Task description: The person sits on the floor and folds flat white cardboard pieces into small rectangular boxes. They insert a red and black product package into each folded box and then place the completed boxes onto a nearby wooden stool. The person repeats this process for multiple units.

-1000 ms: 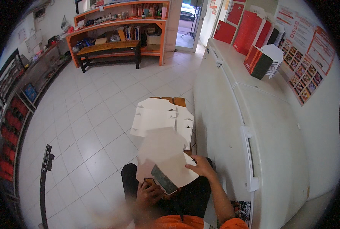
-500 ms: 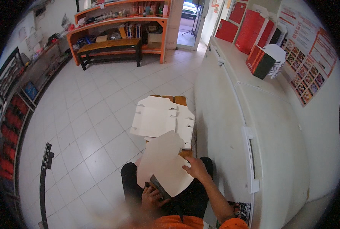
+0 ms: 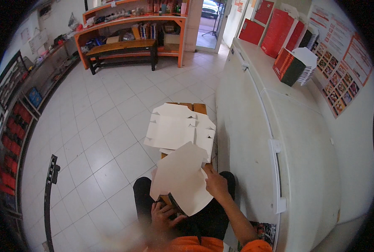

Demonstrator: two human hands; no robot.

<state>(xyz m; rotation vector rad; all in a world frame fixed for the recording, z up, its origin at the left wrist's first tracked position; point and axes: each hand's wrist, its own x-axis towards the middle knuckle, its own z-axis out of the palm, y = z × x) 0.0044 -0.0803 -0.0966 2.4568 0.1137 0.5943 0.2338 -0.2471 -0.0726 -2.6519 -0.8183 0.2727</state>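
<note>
A flat cardboard box blank (image 3: 182, 176), plain white on its upper face, lies tilted over my lap and the near end of a small wooden bench. Its near edge has a flap (image 3: 175, 203) turned up, showing a dark printed side. My left hand (image 3: 164, 216) is closed at this near edge, fingers bent against the flap. At the blank's right edge, my right hand (image 3: 216, 184) grips the side, with some fingers hidden. Beyond it, more white blanks (image 3: 172, 124) with cut notches lie overlapping on the wooden bench (image 3: 199, 108).
A long white chest freezer (image 3: 254, 126) stands close on my right, with red boxes (image 3: 275, 33) and folded cartons (image 3: 290, 69) on top. A dark upright stand (image 3: 48, 201) is at the left. Across the tiled floor (image 3: 111, 113) are a dark bench (image 3: 124, 46) and orange shelving (image 3: 180, 42).
My right hand has shifted slightly away from me along the blank's edge. My left hand has moved slightly left, its fingers more spread over the near edge. The turned-up flap shows more orange.
</note>
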